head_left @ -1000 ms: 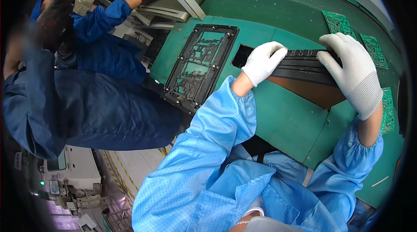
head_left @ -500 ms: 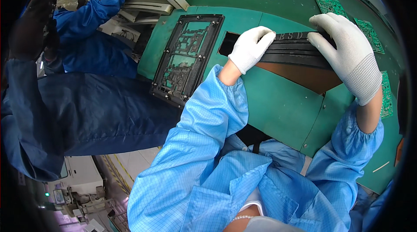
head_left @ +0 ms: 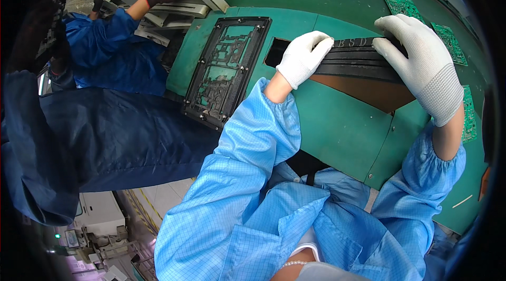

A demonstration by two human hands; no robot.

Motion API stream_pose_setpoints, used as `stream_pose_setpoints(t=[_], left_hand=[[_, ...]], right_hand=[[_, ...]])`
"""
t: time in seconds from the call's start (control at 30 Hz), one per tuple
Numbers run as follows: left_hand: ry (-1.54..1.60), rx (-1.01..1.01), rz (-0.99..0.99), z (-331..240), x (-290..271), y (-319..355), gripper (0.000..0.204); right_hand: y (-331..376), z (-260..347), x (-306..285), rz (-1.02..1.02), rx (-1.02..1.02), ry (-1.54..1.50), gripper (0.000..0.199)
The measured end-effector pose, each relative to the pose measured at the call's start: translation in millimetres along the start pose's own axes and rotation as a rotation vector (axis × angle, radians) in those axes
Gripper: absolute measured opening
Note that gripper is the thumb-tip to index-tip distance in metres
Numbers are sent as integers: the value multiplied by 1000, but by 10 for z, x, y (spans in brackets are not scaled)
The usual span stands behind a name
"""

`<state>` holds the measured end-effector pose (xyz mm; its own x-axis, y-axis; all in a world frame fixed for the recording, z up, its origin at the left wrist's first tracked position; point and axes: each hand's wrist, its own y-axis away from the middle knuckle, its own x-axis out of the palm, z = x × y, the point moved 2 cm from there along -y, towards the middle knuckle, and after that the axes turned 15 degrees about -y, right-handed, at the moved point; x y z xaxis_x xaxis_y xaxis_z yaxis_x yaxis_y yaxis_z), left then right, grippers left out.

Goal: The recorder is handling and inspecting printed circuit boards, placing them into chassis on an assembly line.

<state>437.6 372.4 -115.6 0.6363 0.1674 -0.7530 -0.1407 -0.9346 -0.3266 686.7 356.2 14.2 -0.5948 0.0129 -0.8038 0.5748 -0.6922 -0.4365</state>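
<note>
Between my two white-gloved hands is a black solder pallet (head_left: 361, 62), seen almost edge-on with long ridges along its side. My left hand (head_left: 304, 60) grips its left end, thumb and fingers pinched at the upper corner. On the right end my right hand (head_left: 421, 62) is curled round it, thumb in front and fingers over the far side. The pallet stands tilted above a brown-lined opening (head_left: 371, 94) in the green bench. Its underside and far face are hidden.
Another black pallet (head_left: 245, 70) with cut-outs and screws lies left on the green bench (head_left: 348, 133). Green circuit boards (head_left: 449, 43) lie at the far right. A thin white stick (head_left: 462, 201) is near the right edge. A co-worker in dark blue (head_left: 116, 54) works at the left.
My hands and the pallet have barely moved. At the upper left, the co-worker's arm and dark-gloved hand have shifted beside the rack.
</note>
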Motion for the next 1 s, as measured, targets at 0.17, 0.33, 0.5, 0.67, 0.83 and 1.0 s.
stream_pose_setpoints(t=[0.17,0.33,0.5,0.67,0.83,1.0], left_hand=[[2,1,0,-9,4,-7,35],[20,-14,-5,-10,-10,2,35],[1,14,-10,-16,1,-7,35],[-3,14,-14,-15,-1,-8,35],[9,-14,-12,7,-20,-2,36],[45,2,-7,-42,37,-23,36]], right_hand=[[5,20,-11,0,16,5,30],[-3,34,-22,10,7,2,30],[10,37,-25,11,34,12,30],[-7,21,-30,22,28,23,32],[-33,35,-16,34,30,17,32],[14,23,-62,34,24,39,32]])
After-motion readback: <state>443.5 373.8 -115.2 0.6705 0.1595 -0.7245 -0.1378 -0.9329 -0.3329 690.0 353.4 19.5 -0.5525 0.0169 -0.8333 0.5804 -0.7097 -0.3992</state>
